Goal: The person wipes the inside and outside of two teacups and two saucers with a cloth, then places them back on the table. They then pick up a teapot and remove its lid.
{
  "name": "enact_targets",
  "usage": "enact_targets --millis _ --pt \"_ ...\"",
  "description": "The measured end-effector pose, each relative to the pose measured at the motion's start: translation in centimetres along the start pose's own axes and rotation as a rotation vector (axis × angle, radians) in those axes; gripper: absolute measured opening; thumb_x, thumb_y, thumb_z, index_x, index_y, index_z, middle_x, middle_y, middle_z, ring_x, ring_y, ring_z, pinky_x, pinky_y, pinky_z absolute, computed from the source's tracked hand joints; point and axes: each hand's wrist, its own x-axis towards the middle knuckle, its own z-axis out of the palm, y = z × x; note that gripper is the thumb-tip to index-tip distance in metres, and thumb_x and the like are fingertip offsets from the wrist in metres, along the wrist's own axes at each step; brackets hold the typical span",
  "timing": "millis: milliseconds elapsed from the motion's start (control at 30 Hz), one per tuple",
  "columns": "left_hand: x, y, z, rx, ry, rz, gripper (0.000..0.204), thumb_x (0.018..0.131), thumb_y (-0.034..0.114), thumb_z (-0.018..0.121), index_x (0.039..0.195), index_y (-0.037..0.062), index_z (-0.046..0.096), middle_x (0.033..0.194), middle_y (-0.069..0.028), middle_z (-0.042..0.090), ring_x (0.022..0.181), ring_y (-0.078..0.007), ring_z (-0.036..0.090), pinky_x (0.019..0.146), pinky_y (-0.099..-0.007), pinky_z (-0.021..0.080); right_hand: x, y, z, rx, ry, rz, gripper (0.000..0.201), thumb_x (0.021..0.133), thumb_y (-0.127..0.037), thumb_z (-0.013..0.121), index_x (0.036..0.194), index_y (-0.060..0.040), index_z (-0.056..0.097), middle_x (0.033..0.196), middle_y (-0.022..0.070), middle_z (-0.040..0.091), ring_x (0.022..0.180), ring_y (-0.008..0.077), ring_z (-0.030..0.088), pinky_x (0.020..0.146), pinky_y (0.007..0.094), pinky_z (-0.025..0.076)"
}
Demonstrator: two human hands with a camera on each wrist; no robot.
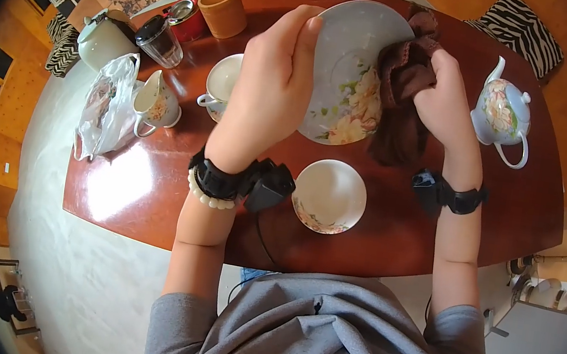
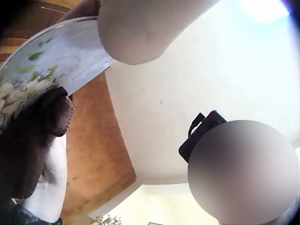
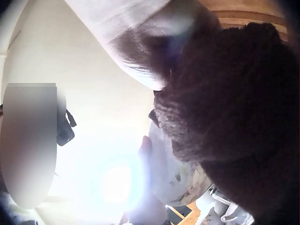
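My left hand grips the left edge of a white floral plate, raised and tilted above the table. On the plate's right side, my right hand holds a bunched dark brown cloth that overlaps the rim and part of the flower pattern. The left wrist view shows the plate with the cloth over its lower part. Seen from the right wrist, the cloth hides most of that hand's fingers. Below the plate, a white floral bowl sits on the table near my body.
A floral teapot stands at the right. Toward the left are a cup, a creamer jug, a plastic bag, a glass jar, a red tin, a wooden cup and a pale green pot.
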Motion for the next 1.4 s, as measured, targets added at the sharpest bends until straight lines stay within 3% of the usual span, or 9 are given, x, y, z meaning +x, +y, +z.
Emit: enact_targets --millis 200,400,667,700,767,900,1067,1333,1400 --pt "0.1 1.0 -1.0 0.078 -0.104 0.106 0.026 0.098 0.016 0.044 0.101 -0.0070 0.057 0.076 -0.0206 0.060 0.070 -0.0366 0.058 0.066 -0.0342 0.047 -0.4 0.1 0.4 0.224 0.104 -0.276 0.049 0.068 0.017 0.044 0.114 0.0043 0.056 0.096 0.0118 0.065 0.092 0.0182 0.060 0.085 0.0275 0.046" --pt "-0.6 -0.9 0.8 0.007 0.219 0.115 0.030 0.100 0.020 0.044 0.103 -0.0054 0.059 0.082 -0.0047 0.061 0.075 -0.0093 0.051 0.069 -0.0237 0.042 -0.8 0.1 2.2 0.680 0.241 0.148 0.030 0.083 0.002 0.046 0.110 0.0009 0.058 0.099 0.0058 0.063 0.091 0.0141 0.059 0.082 0.0257 0.046" --pt "-0.5 -3.6 2.7 0.019 0.365 0.238 0.032 0.101 0.023 0.042 0.098 -0.0053 0.057 0.085 -0.0037 0.057 0.075 -0.0112 0.048 0.069 -0.0238 0.041 -1.9 1.0 2.5 0.653 0.371 0.229 0.021 0.086 -0.002 0.048 0.100 0.0012 0.064 0.095 0.0072 0.066 0.088 0.0141 0.061 0.078 0.0281 0.049" --pt "-0.5 -4.0 0.3 -0.187 0.026 -0.117 0.029 0.098 0.022 0.047 0.107 -0.0046 0.054 0.098 -0.0093 0.058 0.087 -0.0156 0.054 0.077 -0.0263 0.045 -1.7 2.0 1.0 0.530 0.272 0.156 0.024 0.083 0.002 0.047 0.100 0.0013 0.063 0.097 0.0077 0.065 0.090 0.0148 0.061 0.079 0.0284 0.049" --pt "0.6 -4.5 -1.4 0.003 -0.157 0.192 0.020 0.092 0.016 0.054 0.092 -0.0038 0.055 0.111 -0.0184 0.058 0.103 -0.0283 0.056 0.087 -0.0328 0.046 -1.4 4.1 -2.0 0.295 0.109 -0.020 0.032 0.075 0.010 0.043 0.100 0.0014 0.061 0.101 0.0087 0.064 0.094 0.0162 0.061 0.081 0.0289 0.051" --pt "0.3 -0.8 0.6 -0.533 -0.288 -0.071 0.040 0.099 0.028 0.042 0.107 -0.0077 0.057 0.109 -0.0145 0.062 0.099 -0.0210 0.059 0.086 -0.0295 0.046 -1.7 -3.7 -2.2 -0.563 -0.048 -0.503 0.034 0.067 0.009 0.050 0.098 0.0004 0.062 0.099 0.0090 0.066 0.091 0.0153 0.061 0.079 0.0287 0.051" --pt "0.1 0.6 -0.7 -0.481 -0.505 -0.146 0.046 0.097 0.032 0.051 0.116 -0.0090 0.057 0.101 -0.0123 0.065 0.094 -0.0164 0.058 0.084 -0.0274 0.047 -1.8 -2.3 -1.8 0.004 -0.020 -0.292 0.034 0.072 -0.002 0.073 0.103 0.0046 0.058 0.092 0.0082 0.066 0.084 0.0146 0.062 0.076 0.0284 0.049" --pt "-0.7 -0.2 1.4 -0.233 -0.052 -0.013 0.030 0.097 0.020 0.053 0.104 -0.0077 0.062 0.083 -0.0056 0.065 0.075 -0.0086 0.054 0.065 -0.0233 0.045 -1.2 2.0 2.7 0.465 0.378 -0.333 0.040 0.081 0.005 0.058 0.119 0.0022 0.047 0.102 0.0132 0.062 0.092 0.0189 0.061 0.082 0.0305 0.050" --pt "-0.9 -1.4 1.8 -0.384 0.152 -0.006 0.031 0.098 0.021 0.052 0.104 -0.0076 0.062 0.084 -0.0019 0.063 0.076 -0.0066 0.052 0.067 -0.0204 0.043 -1.6 3.0 0.5 0.609 0.141 -0.172 0.032 0.085 0.004 0.050 0.117 0.0011 0.047 0.103 0.0122 0.060 0.095 0.0189 0.059 0.082 0.0313 0.049"
